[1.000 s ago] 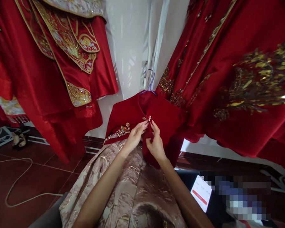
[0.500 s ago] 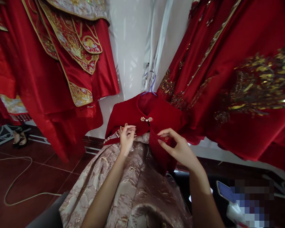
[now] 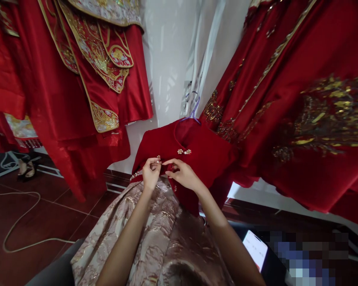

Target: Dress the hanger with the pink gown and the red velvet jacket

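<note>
A red velvet jacket (image 3: 155,139) hangs on a purple hanger (image 3: 193,111), its collar fastened by a beaded clasp (image 3: 184,151). Below it spreads a pinkish-beige brocade skirt (image 3: 131,234) with a metallic sheen. My left hand (image 3: 151,174) is pinched at one front edge of the jacket, just under another beaded clasp half (image 3: 158,158). Close beside it, my right hand (image 3: 183,174) pinches the opposite front edge, where a beaded ornament (image 3: 175,188) shows below. The fingertips nearly meet; exactly what lies between them is partly hidden.
Red embroidered garments (image 3: 107,79) hang on the left, and a sequined red gown (image 3: 301,119) on the right. A lit phone (image 3: 255,248) rests on a dark surface at lower right. A cable (image 3: 20,220) curves over the tiled floor, near dark shoes (image 3: 26,169).
My right hand has moved left with its jacket edge, bringing it up to my left hand. My left hand has shifted slightly left. The phone now shows a bright screen.
</note>
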Demonstrator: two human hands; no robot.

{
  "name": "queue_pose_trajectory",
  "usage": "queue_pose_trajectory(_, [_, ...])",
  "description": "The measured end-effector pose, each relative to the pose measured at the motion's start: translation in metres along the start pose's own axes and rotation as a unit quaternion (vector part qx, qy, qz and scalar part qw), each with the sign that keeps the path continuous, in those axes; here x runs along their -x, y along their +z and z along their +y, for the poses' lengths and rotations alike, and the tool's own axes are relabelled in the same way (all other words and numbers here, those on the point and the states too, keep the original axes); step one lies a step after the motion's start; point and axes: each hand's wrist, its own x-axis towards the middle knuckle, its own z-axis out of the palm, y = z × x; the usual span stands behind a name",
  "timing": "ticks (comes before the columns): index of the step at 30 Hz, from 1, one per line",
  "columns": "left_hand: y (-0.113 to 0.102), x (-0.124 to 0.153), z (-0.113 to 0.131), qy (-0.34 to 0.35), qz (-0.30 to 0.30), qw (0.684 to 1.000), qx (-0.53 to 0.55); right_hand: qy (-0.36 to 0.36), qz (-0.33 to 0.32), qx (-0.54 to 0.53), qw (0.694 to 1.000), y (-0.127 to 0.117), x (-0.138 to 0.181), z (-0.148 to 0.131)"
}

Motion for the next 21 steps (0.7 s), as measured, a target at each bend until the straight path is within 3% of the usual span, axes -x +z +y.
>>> queue_pose_trajectory(4, [-0.005, -0.002, 0.001, -0.016, -0.022, 0.999, 0.033, 0.003, 0.006, 0.02, 1.0, 0.017, -0.019, 0.02])
queue_pose_trajectory(12, [-0.005, 0.002, 0.003, -0.027, -0.02, 0.998, 0.047, 0.03, 0.145, 0.027, 0.989, 0.035, -0.019, 0.013])
queue_pose_trajectory(21, [-0.006, 0.0, 0.002, -0.021, -0.035, 0.999, 0.029, 0.011, 0.169, 0.033, 0.985, 0.039, -0.019, 0.022])
